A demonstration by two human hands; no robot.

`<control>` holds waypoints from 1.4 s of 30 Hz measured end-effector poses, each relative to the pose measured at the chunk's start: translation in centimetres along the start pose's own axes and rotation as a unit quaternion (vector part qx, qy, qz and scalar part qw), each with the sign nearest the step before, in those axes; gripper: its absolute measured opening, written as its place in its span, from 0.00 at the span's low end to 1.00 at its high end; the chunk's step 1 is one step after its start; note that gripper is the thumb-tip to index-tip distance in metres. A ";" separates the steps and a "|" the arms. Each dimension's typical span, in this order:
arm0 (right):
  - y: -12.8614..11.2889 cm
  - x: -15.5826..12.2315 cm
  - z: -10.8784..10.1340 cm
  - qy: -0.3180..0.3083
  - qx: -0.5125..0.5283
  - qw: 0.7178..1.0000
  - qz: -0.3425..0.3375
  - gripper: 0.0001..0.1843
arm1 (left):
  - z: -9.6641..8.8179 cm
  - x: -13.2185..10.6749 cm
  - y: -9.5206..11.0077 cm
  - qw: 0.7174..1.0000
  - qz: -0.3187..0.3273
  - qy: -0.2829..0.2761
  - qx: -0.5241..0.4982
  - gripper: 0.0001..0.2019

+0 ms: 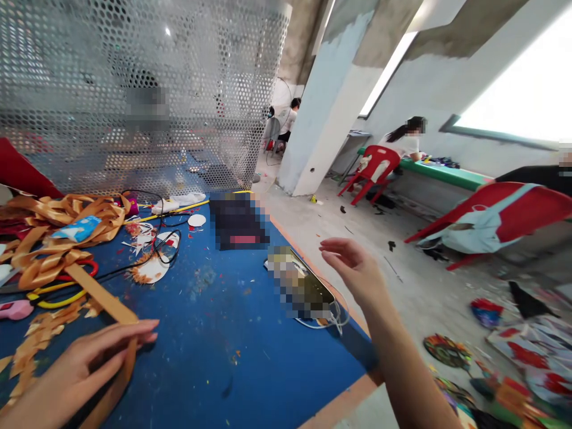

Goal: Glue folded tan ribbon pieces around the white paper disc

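My left hand (96,360) is closed on a gold satin ribbon (100,292), pinching it between thumb and fingers. One end of the ribbon runs up toward a loose heap of gold ribbon (67,223); the other trails down below the hand. Small cut pieces of ribbon (40,342) lie to the left of that hand. My right hand (351,268) is raised beyond the table's right edge, its fingers loosely bent and nothing visible in them. Nearest to it lies a phone (308,283) with a white cable (337,319), on the blue tabletop (214,351).
Scissors with yellow and red handles (58,295), a black cord (156,244) and white discs (154,268) crowd the left. A dark pouch (239,220) lies near a perforated metal screen (192,101). Right of the table are a red chair (375,170), other people and colourful floor scraps (522,351).
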State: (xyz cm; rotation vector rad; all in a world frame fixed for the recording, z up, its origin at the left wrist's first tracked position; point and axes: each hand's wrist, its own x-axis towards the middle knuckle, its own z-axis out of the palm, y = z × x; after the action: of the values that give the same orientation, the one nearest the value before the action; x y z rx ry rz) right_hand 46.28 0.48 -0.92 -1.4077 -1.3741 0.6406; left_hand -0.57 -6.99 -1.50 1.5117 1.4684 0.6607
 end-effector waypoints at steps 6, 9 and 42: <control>-6.0 -5.0 10.1 -0.337 0.090 0.936 -0.040 0.16 | 4.2 4.8 5.6 0.987 0.088 -0.102 -0.086 0.24; -6.0 -6.6 14.8 -0.437 0.238 0.867 0.015 0.21 | 5.7 5.7 5.5 0.980 0.127 -0.127 -0.091 0.28; -3.2 -7.1 16.2 -0.490 0.227 0.836 -0.097 0.16 | 5.5 6.1 5.6 0.997 0.071 -0.036 0.000 0.14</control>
State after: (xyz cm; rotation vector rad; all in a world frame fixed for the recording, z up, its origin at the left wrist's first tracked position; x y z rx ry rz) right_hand 29.09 -1.97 -5.37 -0.4947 -1.9151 1.5585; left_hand 7.84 -1.79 -0.43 1.6334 1.3155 0.6827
